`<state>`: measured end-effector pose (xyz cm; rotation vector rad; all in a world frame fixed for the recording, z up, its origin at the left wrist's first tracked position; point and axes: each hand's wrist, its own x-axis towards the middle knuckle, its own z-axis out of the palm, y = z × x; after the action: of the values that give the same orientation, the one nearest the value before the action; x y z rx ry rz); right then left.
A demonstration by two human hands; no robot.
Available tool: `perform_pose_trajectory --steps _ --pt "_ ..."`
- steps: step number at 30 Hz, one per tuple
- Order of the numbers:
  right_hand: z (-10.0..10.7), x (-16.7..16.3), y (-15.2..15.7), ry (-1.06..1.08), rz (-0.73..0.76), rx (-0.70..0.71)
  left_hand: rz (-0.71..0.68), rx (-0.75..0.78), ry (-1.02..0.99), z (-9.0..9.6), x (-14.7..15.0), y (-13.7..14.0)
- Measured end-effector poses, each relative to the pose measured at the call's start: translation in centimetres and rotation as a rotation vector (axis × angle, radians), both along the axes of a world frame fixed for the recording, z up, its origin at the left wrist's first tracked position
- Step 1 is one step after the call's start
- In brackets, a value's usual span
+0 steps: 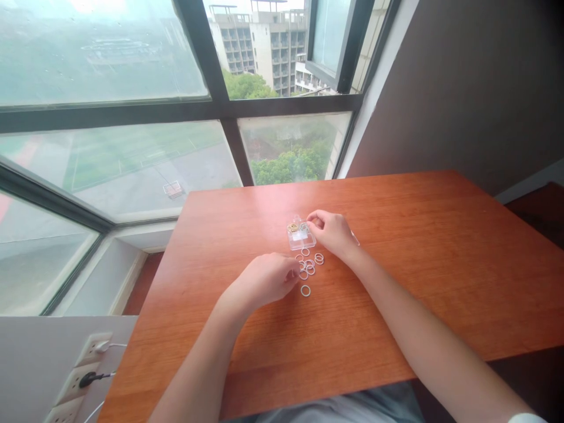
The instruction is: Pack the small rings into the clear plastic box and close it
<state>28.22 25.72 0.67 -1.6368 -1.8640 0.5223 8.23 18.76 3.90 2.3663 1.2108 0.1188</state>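
Note:
A small clear plastic box [302,241] stands open on the table, with gold rings [292,227] in its left part and silver rings [304,227] in its right part. In front of it lie several loose silver rings [310,267], some overlapping, with one single ring [305,291] nearest to me. My left hand [271,276] is at the left edge of these rings, fingers curled together; what they pinch is hidden. At the right side of the box, my right hand [331,231] has thumb and finger pinched over the silver rings' part. Anything between those fingertips is too small to name.
The brown wooden table [418,252] reaches to the window frame [291,106] at the back. A small pale object [355,238] shows partly behind my right wrist. Wall sockets [79,379] with plugs and cords are at the lower left, beside the table.

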Motion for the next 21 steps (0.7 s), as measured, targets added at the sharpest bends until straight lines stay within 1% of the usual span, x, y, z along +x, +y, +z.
perform_pose_trajectory --steps 6,11,15,21 --pt "-0.5 1.0 -0.6 0.012 -0.007 0.070 -0.012 0.003 0.028 -0.1 0.2 0.0" --pt "-0.4 1.7 -1.5 0.014 0.006 0.061 -0.090 0.020 0.048 0.0 0.8 -0.4" --pt "-0.1 1.5 -1.9 0.034 0.027 0.089 -0.108 0.050 0.068 0.1 1.3 -0.9" --pt "0.0 1.4 -1.9 0.041 0.058 0.089 -0.131 0.079 0.193 0.5 2.3 -1.3"
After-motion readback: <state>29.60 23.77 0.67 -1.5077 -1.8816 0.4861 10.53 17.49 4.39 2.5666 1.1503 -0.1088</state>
